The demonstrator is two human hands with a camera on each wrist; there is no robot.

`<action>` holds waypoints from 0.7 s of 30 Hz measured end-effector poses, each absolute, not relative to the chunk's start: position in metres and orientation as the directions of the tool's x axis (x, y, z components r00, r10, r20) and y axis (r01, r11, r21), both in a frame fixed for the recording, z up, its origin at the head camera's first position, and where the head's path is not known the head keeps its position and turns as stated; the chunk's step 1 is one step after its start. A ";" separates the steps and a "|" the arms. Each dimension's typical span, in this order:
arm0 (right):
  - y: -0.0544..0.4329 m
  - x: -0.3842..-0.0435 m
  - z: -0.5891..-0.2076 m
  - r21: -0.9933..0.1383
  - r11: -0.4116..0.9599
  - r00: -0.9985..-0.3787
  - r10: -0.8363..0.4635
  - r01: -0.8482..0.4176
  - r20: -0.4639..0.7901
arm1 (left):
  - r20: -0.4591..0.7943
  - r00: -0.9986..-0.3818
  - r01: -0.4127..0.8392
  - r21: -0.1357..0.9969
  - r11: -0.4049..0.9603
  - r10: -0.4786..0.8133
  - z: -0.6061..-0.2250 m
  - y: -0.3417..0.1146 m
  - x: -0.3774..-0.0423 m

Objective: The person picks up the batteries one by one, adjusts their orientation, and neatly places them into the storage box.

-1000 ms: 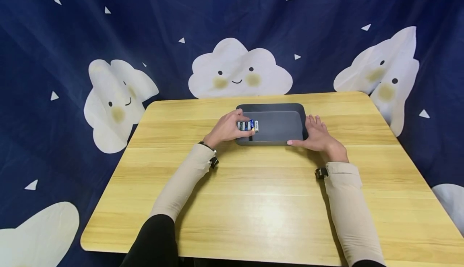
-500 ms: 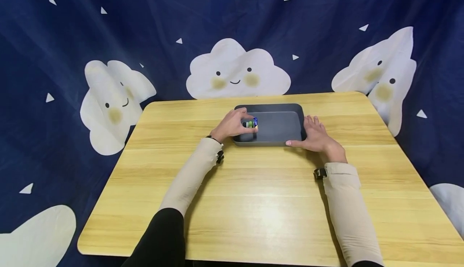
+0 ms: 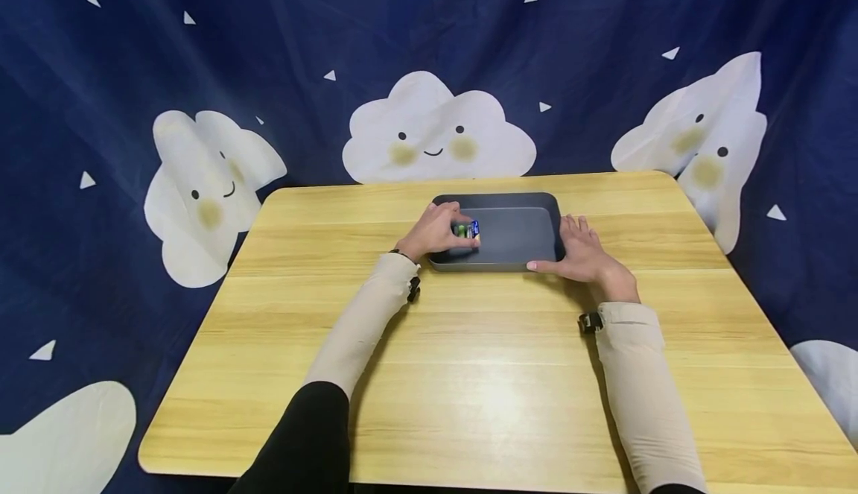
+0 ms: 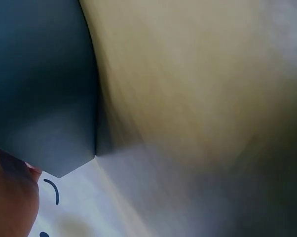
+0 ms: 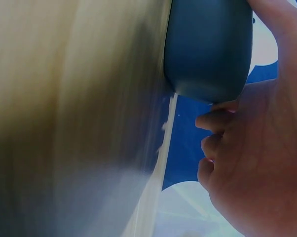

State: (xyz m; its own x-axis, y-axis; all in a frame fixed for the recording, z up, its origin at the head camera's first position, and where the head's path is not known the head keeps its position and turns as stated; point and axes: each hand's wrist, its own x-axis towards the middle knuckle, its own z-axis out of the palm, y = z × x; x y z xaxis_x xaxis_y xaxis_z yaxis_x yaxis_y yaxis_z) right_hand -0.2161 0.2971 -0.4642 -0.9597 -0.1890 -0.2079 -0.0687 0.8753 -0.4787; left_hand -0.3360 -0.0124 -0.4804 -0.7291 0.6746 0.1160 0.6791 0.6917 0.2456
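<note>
In the head view my left hand [image 3: 434, 230] reaches over the left end of a dark grey rectangular tray [image 3: 516, 229]. Between its thumb and fingers it pinches a short row of small batteries [image 3: 475, 229], with a blue one at the right end and green further in. The hand hides part of the row. My right hand [image 3: 588, 254] rests against the tray's right end, fingers extended and thumb along the front wall. The left wrist view shows the tray's outer wall [image 4: 45, 89] and part of the left hand [image 4: 15, 202]; the batteries are hidden there.
The tray stands near the back edge of a light wooden table [image 3: 456, 375]. Behind the table hangs a dark blue curtain [image 3: 302, 24] with smiling white clouds. A dark wrist device [image 3: 590, 322] sits on the right sleeve, close above the tabletop.
My left hand has moved slightly right along the tray with the batteries. A pale battery seen separately at their right earlier no longer shows. The right hand stays against the tray.
</note>
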 end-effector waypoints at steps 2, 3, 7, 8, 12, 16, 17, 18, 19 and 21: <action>0.297 -0.216 -0.464 -0.480 0.874 -0.960 -0.189 -0.069 -0.206 | 0.111 -0.729 0.679 0.237 0.695 0.675 -0.481 -0.012 -0.337; 0.297 -0.216 -0.464 -0.480 0.874 -0.960 -0.189 -0.069 -0.206 | 0.107 -0.730 0.679 0.231 0.697 0.676 -0.481 -0.011 -0.337; 0.297 -0.216 -0.463 -0.479 0.876 -0.959 -0.188 -0.066 -0.211 | 0.090 -0.728 0.681 0.202 0.704 0.679 -0.482 -0.011 -0.338; 0.296 -0.216 -0.463 -0.477 0.876 -0.959 -0.187 -0.065 -0.212 | 0.086 -0.728 0.681 0.197 0.705 0.680 -0.482 -0.011 -0.338; 0.296 -0.216 -0.463 -0.476 0.877 -0.960 -0.187 -0.066 -0.211 | 0.076 -0.731 0.678 0.182 0.712 0.678 -0.483 -0.010 -0.341; 0.295 -0.216 -0.463 -0.473 0.878 -0.961 -0.188 -0.073 -0.201 | 0.067 -0.736 0.674 0.165 0.720 0.674 -0.485 -0.010 -0.343; 0.295 -0.216 -0.463 -0.472 0.879 -0.962 -0.187 -0.073 -0.200 | 0.064 -0.737 0.673 0.165 0.721 0.673 -0.485 -0.010 -0.343; 0.295 -0.216 -0.463 -0.474 0.878 -0.962 -0.186 -0.071 -0.200 | 0.062 -0.738 0.671 0.168 0.722 0.672 -0.485 -0.009 -0.344; 0.295 -0.216 -0.464 -0.473 0.879 -0.962 -0.185 -0.070 -0.200 | 0.058 -0.739 0.670 0.170 0.723 0.672 -0.485 -0.009 -0.344; 0.295 -0.216 -0.464 -0.473 0.879 -0.962 -0.184 -0.068 -0.202 | 0.049 -0.741 0.666 0.175 0.725 0.670 -0.485 -0.009 -0.344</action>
State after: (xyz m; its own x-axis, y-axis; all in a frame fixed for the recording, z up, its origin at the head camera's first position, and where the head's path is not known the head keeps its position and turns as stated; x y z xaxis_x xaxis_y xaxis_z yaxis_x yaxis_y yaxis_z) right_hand -0.2160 0.2946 -0.4642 -0.9619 -0.1837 -0.2023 -0.0684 0.8787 -0.4725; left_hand -0.3438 -0.0089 -0.4849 -0.7411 0.6696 0.0488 0.6664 0.7248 0.1746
